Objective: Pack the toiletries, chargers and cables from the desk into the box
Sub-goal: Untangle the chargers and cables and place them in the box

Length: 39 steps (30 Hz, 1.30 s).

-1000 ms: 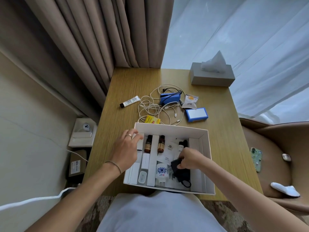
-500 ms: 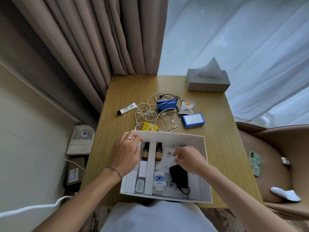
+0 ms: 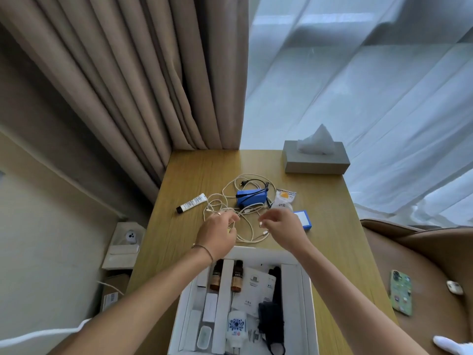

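Nearest, white box [image 3: 305, 303] on the desk [image 3: 179, 242], already stocked with two brown bottles [image 3: 226, 276], a floral charger [image 3: 236, 326] and a black pouch [image 3: 271, 321]. Beyond its far rim, left hand [image 3: 217, 235] and right hand [image 3: 281, 228], fingers pinching strands of the tangled white cables [image 3: 245, 226]. Probably the cable-gathering step; next, untangling and coiling before lifting. Farther back, unpacked: white tube [image 3: 192, 203], blue charger [image 3: 250, 197], sachet [image 3: 285, 199].

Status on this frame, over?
Both hands, left and right, on white cables, tangled round blue charger. Box part filled.
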Available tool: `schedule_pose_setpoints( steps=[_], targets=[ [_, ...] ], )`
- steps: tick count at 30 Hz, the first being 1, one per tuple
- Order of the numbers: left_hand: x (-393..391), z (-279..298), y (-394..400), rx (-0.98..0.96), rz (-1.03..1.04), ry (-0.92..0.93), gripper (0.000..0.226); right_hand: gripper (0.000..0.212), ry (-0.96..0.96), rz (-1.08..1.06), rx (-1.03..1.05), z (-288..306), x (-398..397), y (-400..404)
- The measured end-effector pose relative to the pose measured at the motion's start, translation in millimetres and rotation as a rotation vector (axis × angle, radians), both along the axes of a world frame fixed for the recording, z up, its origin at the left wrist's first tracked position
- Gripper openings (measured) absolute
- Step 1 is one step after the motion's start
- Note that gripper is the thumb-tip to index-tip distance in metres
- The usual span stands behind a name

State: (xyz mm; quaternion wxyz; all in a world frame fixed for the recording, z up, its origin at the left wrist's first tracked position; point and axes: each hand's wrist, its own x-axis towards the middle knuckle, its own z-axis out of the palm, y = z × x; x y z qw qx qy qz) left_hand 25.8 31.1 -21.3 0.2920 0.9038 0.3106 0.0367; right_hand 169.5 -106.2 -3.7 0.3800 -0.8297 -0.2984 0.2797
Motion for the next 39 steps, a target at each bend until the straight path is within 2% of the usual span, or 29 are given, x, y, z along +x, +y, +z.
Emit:
schedule_pose_setpoints(
  steps=[3, 12, 15, 18, 20, 23, 28, 30, 35, 37, 39],
  targets=[
    [26, -12, 9, -0.116, 0.085, 0.056, 0.029, 0.017, 0.015, -0.015, -0.032, -11, 14, 2],
    [77, -61, 33, -0.173, 0.209, 0.244, 0.044, 0.019, 0.096, -0.035, -0.073, -36, 31, -1],
    [84, -75, 34, -0.201, 0.260, 0.272, 0.035, 0.019, 0.118, -0.052, -0.069, -40, 31, -7],
    [84, -78, 31, -0.186, 0.268, 0.293, 0.012, 0.019, 0.140, -0.048, -0.063, -38, 32, -14],
    [82, -72, 27, -0.197, 0.238, 0.239, 0.023, 0.021, 0.129, -0.027, -0.055, -31, 32, -17],
    [77, -45, 19, -0.238, 0.176, 0.062, 0.034, 0.022, 0.111, -0.014, -0.011, -15, 34, -19],
    [65, 9, 1, -0.276, 0.115, -0.249, 0.034, 0.023, 0.003, -0.033, 0.100, 17, 35, -17],
    [60, 33, -4, -0.299, 0.114, -0.368, 0.035, 0.037, -0.057, -0.013, 0.170, 32, 30, -14],
    [41, 95, -10, -0.355, 0.056, -0.521, 0.039, 0.106, -0.090, 0.265, 0.344, 69, 3, 1],
    [32, 120, -11, -0.375, 0.041, -0.575, 0.036, 0.119, -0.079, 0.322, 0.368, 78, -9, 12],
    [23, 142, -11, -0.356, 0.044, -0.642, 0.036, 0.123, 0.000, 0.323, 0.429, 83, -21, 23]
  ],
)
